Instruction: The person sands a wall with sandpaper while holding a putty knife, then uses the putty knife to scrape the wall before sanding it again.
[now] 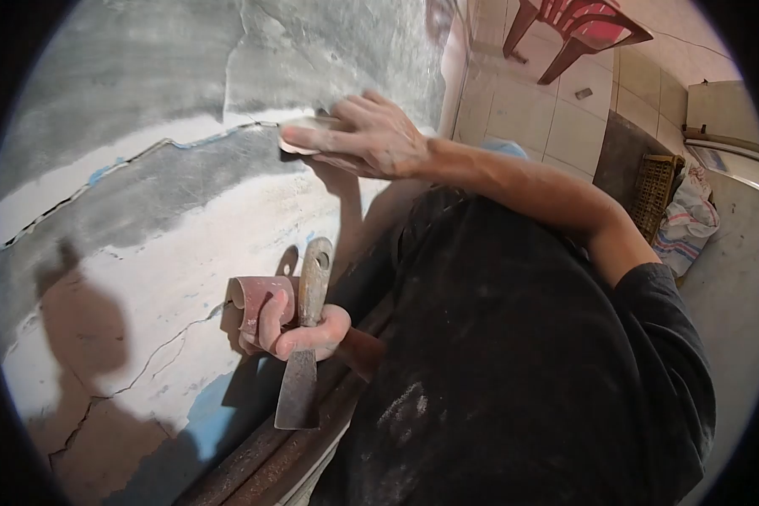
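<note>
My right hand (367, 139) is closed on a flat pale piece (291, 145) that looks like folded sandpaper. It lies at the wall (160, 59), beside the long crack (156, 148) that runs down to the left. Lower down, my left hand (299, 333) is wrapped round a putty knife (314, 282) with a worn handle up and its metal blade down. Between the same hand's fingers sits a curled reddish-brown sheet (266, 291), also like sandpaper. Some of the left fingers are hidden behind these things.
White, grey and blue patches cover the wall, with a second crack (156, 363) lower down. Brown ledges or rails (278, 455) run below my left hand. A red plastic chair (578, 29), a wicker basket (656, 198) and a striped sack (687, 221) stand on the tiled floor.
</note>
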A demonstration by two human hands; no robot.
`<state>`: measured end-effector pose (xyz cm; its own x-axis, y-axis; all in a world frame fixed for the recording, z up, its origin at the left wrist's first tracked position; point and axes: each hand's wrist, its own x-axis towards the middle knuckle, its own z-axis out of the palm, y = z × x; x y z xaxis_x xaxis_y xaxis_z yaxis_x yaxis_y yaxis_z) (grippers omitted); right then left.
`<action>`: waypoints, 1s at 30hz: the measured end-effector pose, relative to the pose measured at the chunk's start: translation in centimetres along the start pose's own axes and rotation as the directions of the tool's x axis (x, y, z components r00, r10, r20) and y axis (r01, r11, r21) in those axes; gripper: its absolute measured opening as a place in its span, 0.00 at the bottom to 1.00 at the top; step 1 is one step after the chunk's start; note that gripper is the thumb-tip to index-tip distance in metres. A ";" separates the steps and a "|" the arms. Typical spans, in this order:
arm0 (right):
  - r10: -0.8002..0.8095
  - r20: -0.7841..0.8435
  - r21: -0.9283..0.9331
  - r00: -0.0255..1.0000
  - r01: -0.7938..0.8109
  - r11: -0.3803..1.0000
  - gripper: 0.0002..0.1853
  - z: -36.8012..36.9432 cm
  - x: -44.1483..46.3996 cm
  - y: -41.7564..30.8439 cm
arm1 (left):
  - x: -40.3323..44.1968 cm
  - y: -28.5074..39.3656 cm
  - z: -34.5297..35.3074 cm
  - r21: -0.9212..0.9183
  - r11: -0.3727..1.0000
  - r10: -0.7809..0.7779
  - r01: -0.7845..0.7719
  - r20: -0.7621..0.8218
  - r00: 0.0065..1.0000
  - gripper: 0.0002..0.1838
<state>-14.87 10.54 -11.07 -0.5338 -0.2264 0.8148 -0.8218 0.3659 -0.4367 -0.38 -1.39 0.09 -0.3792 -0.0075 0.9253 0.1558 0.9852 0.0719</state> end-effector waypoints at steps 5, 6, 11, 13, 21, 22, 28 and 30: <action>0.050 -0.019 0.013 0.999 -0.050 0.999 0.30 1.8 -3.8 0.5 | 0.0 -1.0 1.1 0.074 0.987 0.147 -0.141 -0.089 0.985 0.26; 0.066 0.027 0.062 0.997 -0.068 0.996 0.30 1.5 -3.9 0.7 | 0.2 -1.2 1.4 0.117 0.970 0.221 -0.211 -0.085 0.971 0.27; 0.097 -0.087 0.089 0.991 -0.089 0.992 0.30 2.0 -1.4 -0.3 | -1.5 -2.5 2.9 0.049 0.993 0.119 -0.111 -0.239 0.964 0.30; 0.108 -0.115 0.104 0.987 -0.096 0.990 0.31 1.9 -1.6 -1.0 | -0.8 -1.8 2.5 0.065 0.992 0.123 -0.111 -0.228 0.966 0.31; 0.220 -0.091 0.164 0.971 -0.203 0.965 0.29 1.9 -1.1 -1.6 | -0.6 -1.7 3.3 0.044 0.995 0.094 -0.085 -0.270 0.958 0.31; 0.248 -0.079 0.175 0.966 -0.231 0.957 0.28 2.0 -1.6 -1.9 | -0.7 -1.8 3.4 0.028 0.996 0.085 -0.081 -0.277 0.957 0.31; 0.374 -0.068 0.087 0.925 -0.368 0.926 0.26 2.6 -4.9 -2.8 | -0.5 -1.6 3.0 0.035 0.997 0.070 -0.063 -0.230 0.971 0.31; 0.429 -0.106 0.097 0.897 -0.420 0.903 0.26 1.9 -4.5 -3.7 | -0.4 -1.6 3.0 0.054 0.996 0.084 -0.074 -0.230 0.969 0.31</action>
<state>-9.77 8.51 -13.79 -0.8101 0.0494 0.5843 -0.5369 0.3381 -0.7730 -3.24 -2.49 -1.51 -0.1444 0.0362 0.9889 0.1342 0.9908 -0.0167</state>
